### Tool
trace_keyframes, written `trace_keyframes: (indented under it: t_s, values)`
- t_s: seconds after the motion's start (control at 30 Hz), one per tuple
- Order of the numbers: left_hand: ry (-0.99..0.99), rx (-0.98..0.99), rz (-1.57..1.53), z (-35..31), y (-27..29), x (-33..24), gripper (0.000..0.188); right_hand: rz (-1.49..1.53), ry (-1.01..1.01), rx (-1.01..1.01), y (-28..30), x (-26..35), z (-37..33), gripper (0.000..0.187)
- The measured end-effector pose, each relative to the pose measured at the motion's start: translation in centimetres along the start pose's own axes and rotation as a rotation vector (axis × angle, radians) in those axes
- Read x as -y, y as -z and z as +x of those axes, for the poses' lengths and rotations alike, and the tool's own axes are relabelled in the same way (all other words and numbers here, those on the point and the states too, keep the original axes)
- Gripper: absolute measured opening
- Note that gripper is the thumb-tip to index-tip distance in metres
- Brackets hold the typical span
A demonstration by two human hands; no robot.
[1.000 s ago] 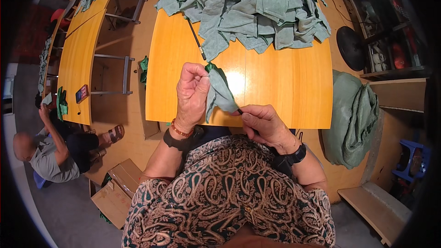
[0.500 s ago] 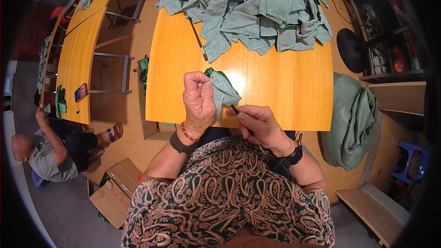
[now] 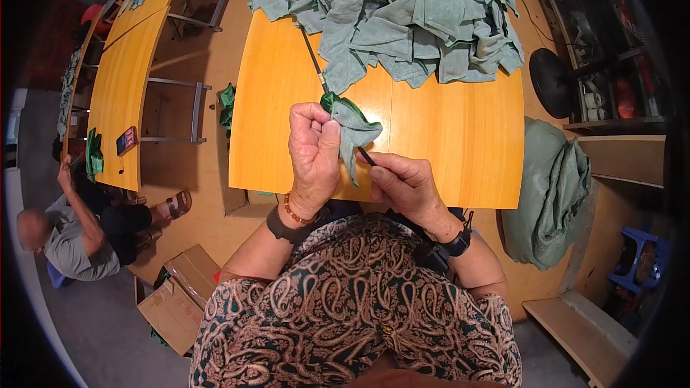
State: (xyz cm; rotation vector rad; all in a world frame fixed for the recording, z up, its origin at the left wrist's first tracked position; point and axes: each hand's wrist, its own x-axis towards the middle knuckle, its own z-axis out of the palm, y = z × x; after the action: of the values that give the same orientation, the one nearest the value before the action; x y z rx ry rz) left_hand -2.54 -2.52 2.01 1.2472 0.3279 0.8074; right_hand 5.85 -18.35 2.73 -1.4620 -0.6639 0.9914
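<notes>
My left hand pinches a small grey-green cloth piece with a shiny darker green side, holding it above the front half of the yellow table. Between the thumb and fingers of my right hand is a thin black stick. Its tip meets the lower right edge of the cloth; whether it goes inside I cannot tell. Another slim black rod lies on the table beyond my left hand, its near end by the cloth. A large heap of similar cloth pieces covers the table's far part.
Right of the table stands a bulging green sack, with a black round base behind it. An open cardboard box is on the floor at left. Beyond it, a seated person works beside another yellow table. A blue stool is far right.
The cloth has spread and its free corner now points right, while a narrow flap hangs lower. The stick in my right hand has moved slightly up, its tip now against the cloth.
</notes>
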Motion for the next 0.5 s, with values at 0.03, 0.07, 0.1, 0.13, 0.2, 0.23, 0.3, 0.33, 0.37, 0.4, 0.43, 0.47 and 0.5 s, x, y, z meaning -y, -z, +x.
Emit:
trace_keyframes:
  t_s: [0.03,0.07,0.1,0.13,0.2,0.23,0.3,0.33,0.37,0.4,0.43,0.47,0.5]
  values:
    - [0.030,-0.022,-0.056,0.0,-0.2,-0.2,0.012,-0.034,0.035,-0.012,-0.1,-0.1,0.1,0.027]
    - [0.050,-0.026,-0.087,0.2,-0.2,-0.6,0.011,-0.067,0.072,-0.022,-0.1,-0.2,0.3,0.028]
    - [0.069,-0.031,-0.119,0.4,-0.2,-1.1,0.011,-0.067,0.084,-0.026,0.0,-0.3,0.3,0.028]
    - [0.089,-0.035,-0.150,0.6,-0.1,-1.4,0.012,-0.067,0.096,-0.029,0.1,-0.5,0.2,0.028]
    - [0.038,-0.005,0.065,0.8,0.6,-1.2,0.014,-0.103,0.122,-0.046,0.1,-0.5,0.1,0.029]
    - [0.012,0.010,0.173,0.8,0.8,-1.0,0.014,-0.138,0.139,-0.063,0.0,-0.2,0.0,0.029]
    - [0.032,-0.007,0.173,0.6,0.8,-1.0,0.016,-0.205,0.164,-0.089,-0.1,0.2,-0.2,0.030]
    - [0.042,-0.015,0.173,0.5,0.8,-0.9,0.017,-0.240,0.174,-0.097,-0.1,0.3,-0.3,0.031]
    - [0.030,-0.019,0.182,0.5,0.6,-0.8,0.017,-0.276,0.184,-0.109,-0.1,0.4,-0.3,0.031]
    - [0.017,-0.023,0.192,0.5,0.5,-0.6,0.017,-0.231,0.176,-0.103,0.0,0.1,-0.3,0.030]
    - [0.005,-0.027,0.201,0.5,0.4,-0.4,0.016,-0.185,0.168,-0.096,0.1,-0.5,-0.2,0.030]
    - [0.001,-0.011,0.145,0.4,0.6,-0.1,0.016,-0.140,0.159,-0.086,0.1,-0.5,-0.1,0.029]
    - [-0.004,0.006,0.088,0.2,1.0,0.3,0.016,0.003,0.019,-0.013,0.3,0.0,-0.2,0.028]
